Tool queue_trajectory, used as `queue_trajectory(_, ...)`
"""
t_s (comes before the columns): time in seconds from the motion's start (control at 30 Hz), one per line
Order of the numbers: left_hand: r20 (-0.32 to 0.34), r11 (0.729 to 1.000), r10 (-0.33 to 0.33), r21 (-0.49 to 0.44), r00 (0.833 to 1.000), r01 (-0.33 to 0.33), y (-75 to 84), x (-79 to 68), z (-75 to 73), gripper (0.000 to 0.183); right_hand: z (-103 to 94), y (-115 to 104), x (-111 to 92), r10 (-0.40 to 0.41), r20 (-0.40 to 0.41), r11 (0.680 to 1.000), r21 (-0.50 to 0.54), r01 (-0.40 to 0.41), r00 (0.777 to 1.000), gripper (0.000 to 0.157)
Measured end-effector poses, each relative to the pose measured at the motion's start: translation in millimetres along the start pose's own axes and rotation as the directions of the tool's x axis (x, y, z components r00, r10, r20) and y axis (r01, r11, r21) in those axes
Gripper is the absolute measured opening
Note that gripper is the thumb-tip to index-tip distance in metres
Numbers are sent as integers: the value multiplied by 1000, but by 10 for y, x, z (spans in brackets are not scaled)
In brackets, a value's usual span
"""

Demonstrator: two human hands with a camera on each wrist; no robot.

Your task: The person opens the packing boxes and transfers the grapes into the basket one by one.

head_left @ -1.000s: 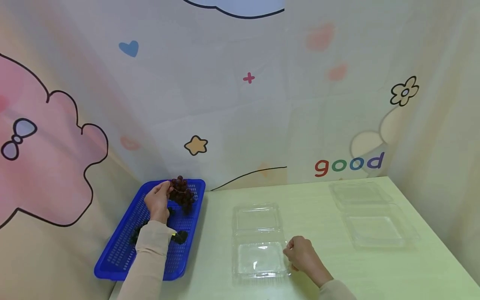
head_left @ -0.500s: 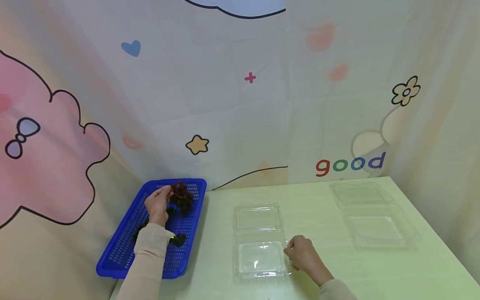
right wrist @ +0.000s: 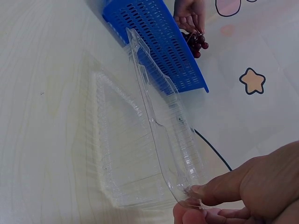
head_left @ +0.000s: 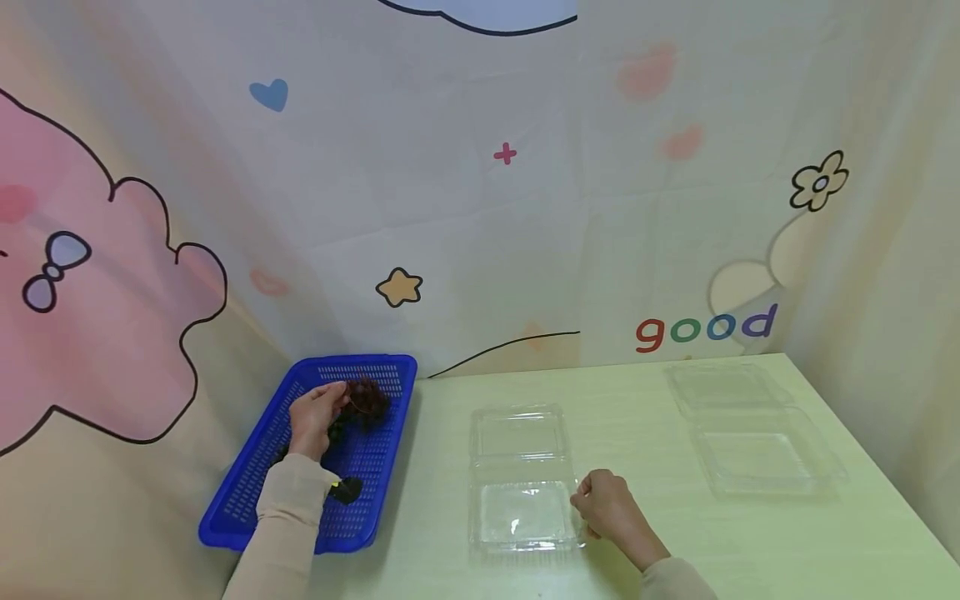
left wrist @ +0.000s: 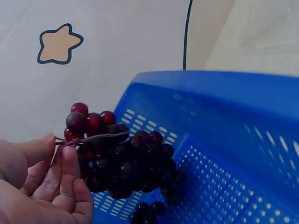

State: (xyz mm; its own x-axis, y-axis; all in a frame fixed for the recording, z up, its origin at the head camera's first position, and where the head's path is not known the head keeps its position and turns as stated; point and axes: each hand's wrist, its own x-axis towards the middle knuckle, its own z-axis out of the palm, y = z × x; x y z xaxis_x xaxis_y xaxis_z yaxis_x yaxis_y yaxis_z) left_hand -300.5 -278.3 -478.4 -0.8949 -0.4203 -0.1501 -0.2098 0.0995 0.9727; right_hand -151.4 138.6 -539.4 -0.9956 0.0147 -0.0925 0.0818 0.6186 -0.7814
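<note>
My left hand [head_left: 313, 417] pinches the brown stem of a bunch of dark red grapes [left wrist: 131, 163] inside the far end of a blue plastic basket [head_left: 393, 450]. Darker clusters [head_left: 347, 490] lie in the basket, partly hidden by the left hand and sleeve. On the table, a clear plastic clamshell box [head_left: 521, 517] stands with its lid folded back. My right hand [head_left: 609, 504] pinches the near-right rim of this box between thumb and fingers, as the right wrist view shows.
A second clear clamshell box [head_left: 750, 454], also unfolded, lies at the right on the pale table [head_left: 630, 417]. A curtain with printed shapes [head_left: 480, 250] hangs behind the table. The basket's raised walls surround the left hand's work.
My left hand has lowered slightly with the grape bunch, which sits deeper in the basket. The right hand keeps its grip on the box. The head view has shifted a little to the left.
</note>
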Motion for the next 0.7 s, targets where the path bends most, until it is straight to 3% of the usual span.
queue_trajectory(0.3, 88, 986, 20, 164, 996, -34, -33, -1, -96, 37, 4, -7, -2, -2, -3, 1000, -2, 2, 1000, 16)
queue_trajectory(0.47, 140, 958, 53, 272, 989, -90, -28, -40, -125, 37, 4, -1, 2, 5, -6, 1000, 1, -5, 1000, 17)
queue_trajectory(0.7, 190, 928, 43, 357, 981, -110, -30, -94, -184, 38, 7, 1, 10, 1, -5, 1000, -1, -1, 1000, 16)
